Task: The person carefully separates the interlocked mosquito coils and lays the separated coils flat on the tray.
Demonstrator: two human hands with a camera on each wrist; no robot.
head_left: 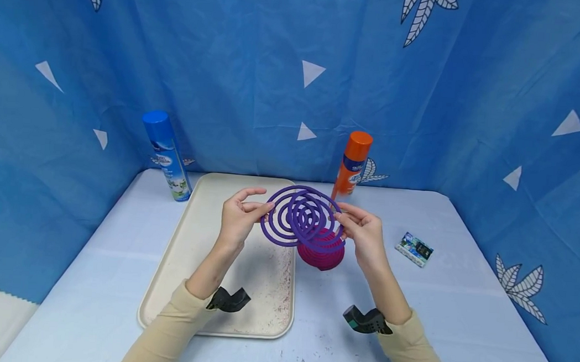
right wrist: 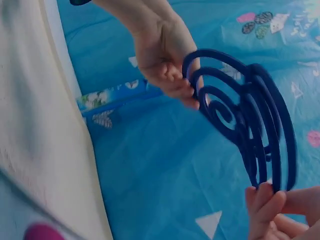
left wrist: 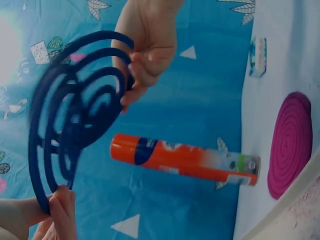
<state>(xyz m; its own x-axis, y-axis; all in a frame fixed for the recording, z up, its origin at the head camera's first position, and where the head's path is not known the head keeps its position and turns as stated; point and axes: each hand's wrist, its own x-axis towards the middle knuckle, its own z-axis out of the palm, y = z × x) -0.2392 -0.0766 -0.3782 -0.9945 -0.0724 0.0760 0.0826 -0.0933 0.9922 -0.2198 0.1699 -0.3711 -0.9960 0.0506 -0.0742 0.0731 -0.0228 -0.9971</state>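
Two purple mosquito coils [head_left: 290,217], overlapping and partly fanned apart, are held up between both hands above the tray's right edge. My left hand [head_left: 243,214] pinches their left rim between thumb and fingers, while the right hand [head_left: 364,232] pinches the right rim. Seen from the left wrist, the coils [left wrist: 75,110] stand edge-on, their spirals sagging in the middle. The right wrist view shows both hands on the outer rings too. Below them a stack of magenta mosquito coils [head_left: 321,257] lies on the table, partly hidden behind the purple ones.
A cream tray [head_left: 214,281] lies under the left arm. Against the blue curtain stand a blue spray can [head_left: 167,157] at the back left and an orange spray can [head_left: 355,160] behind the right hand. A small printed packet [head_left: 414,248] lies on the right of the white table.
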